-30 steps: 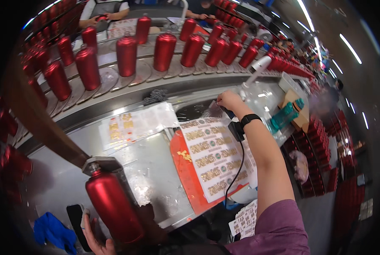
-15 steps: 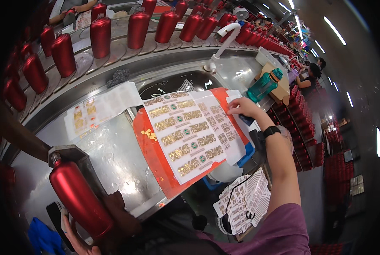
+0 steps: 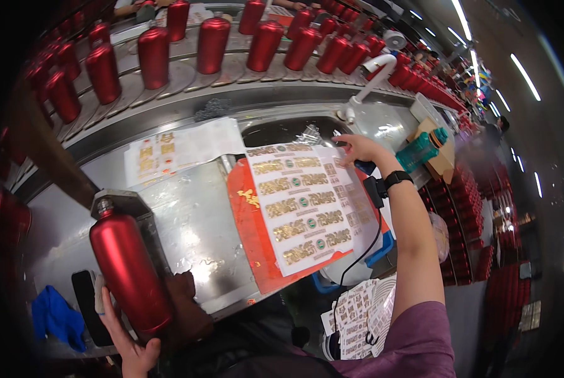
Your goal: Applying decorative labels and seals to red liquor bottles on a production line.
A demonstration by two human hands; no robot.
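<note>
A red metallic bottle (image 3: pixel 131 271) lies tilted on a dark holder (image 3: pixel 127 201) at the left, neck pointing away from me. My left hand (image 3: pixel 127 340) is beside the bottle's lower end, its fingers stretched along the left side and the thumb apart. Something pale covers one fingertip. My right hand (image 3: pixel 362 150) hovers by the upper right corner of a decal sheet (image 3: pixel 304 208), fingers apart; I see nothing between them. Gold patterns and green round marks cover this sheet, which lies on an orange-red board (image 3: pixel 247 233). A black strap and a cabled device sit on my right wrist.
Behind is a water-filled sink (image 3: pixel 276 133) with a white tap (image 3: pixel 367 88). Red bottles stand along a curved conveyor (image 3: pixel 187 82). Another decal sheet (image 3: pixel 194 148), a green bottle (image 3: pixel 419 151), a blue cloth (image 3: pixel 58 318) and a pile of decal sheets (image 3: pixel 357 315) surround the work.
My right hand has lifted slightly and its fingers have spread. My left hand has come further into view beside the bottle. The whole view has shifted, moving the scene rightward.
</note>
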